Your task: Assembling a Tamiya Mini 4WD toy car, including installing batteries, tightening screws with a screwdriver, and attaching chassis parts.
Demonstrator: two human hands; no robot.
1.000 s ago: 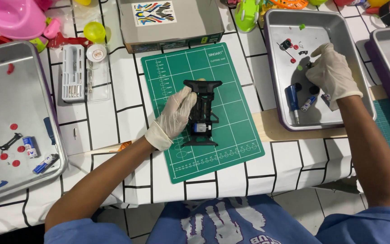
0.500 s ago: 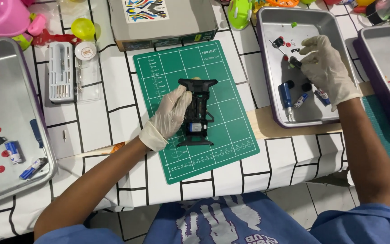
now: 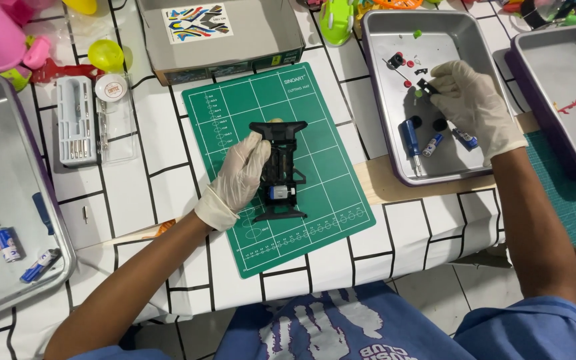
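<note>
A black toy-car chassis (image 3: pixel 280 170) with a small silver motor lies on a green cutting mat (image 3: pixel 328 200). My left hand (image 3: pixel 240 175), in a white glove, rests on the chassis's left side and steadies it. My right hand (image 3: pixel 473 101), also gloved, reaches into a metal tray (image 3: pixel 381 133) at the upper right. Its fingertips pinch a small black part (image 3: pixel 426 86). Loose in that tray are a blue screwdriver (image 3: pixel 411 142), small batteries (image 3: pixel 465 138), black wheels and red bits.
A grey box (image 3: pixel 225 30) stands behind the mat. Left of the mat is a clear case of screwdriver bits (image 3: pixel 78 120). Another metal tray (image 3: pixel 8 200) at the left edge holds batteries and red discs. A third tray (image 3: pixel 565 93) sits far right. Plastic toys line the back.
My right hand has moved up inside the tray, from the screwdriver and batteries to the small black part, and pinched it. My left hand has stayed on the chassis.
</note>
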